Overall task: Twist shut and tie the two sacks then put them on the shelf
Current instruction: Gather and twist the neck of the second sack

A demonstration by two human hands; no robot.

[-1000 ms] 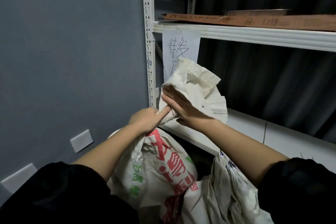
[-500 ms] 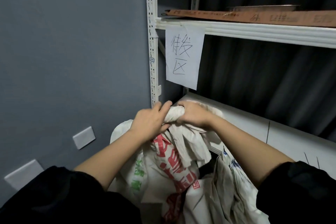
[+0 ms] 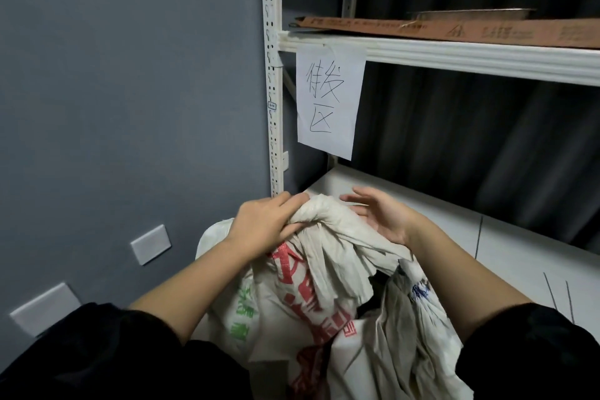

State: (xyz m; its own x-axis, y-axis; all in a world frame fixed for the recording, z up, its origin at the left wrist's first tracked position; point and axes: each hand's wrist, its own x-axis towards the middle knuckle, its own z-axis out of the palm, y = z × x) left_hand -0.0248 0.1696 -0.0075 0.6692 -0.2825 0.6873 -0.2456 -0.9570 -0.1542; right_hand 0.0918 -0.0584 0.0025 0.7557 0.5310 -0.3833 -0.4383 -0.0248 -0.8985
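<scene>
Head view, looking down past two bare forearms. Fingers [image 3: 285, 201] of the left hand [image 3: 259, 224] curled tight over the bunched, twisted neck of a white woven sack [image 3: 305, 295], gripping the cloth from the left side. Fingers [image 3: 360, 195] of the right hand [image 3: 383, 217] spread and relaxed, palm turned toward the knot of cloth, touching it only lightly at the side or just apart from it; hard to tell which. Twisted neck standing between the two hands, with loose folds hanging down below it. Red and green printed characters on the front of this sack, body bulging beneath the left forearm. Second sack [image 3: 406, 338], paler and crumpled with a little blue print, slumped just to the right, touching the first, mouth loose and untied. Black sleeves at both lower corners. Beyond the hands, white lower shelf [image 3: 506, 243] of a metal rack, bare board running off to the right. White slotted upright [image 3: 274, 101] rising at the left edge of the rack. Paper sign [image 3: 329, 101] with handwritten characters hanging from the upper shelf [image 3: 470, 57]. Flat brown cardboard [image 3: 454, 27] lying on that upper shelf. Grey wall [image 3: 130, 75] to the left, with two white wall plates [image 3: 151, 243].
</scene>
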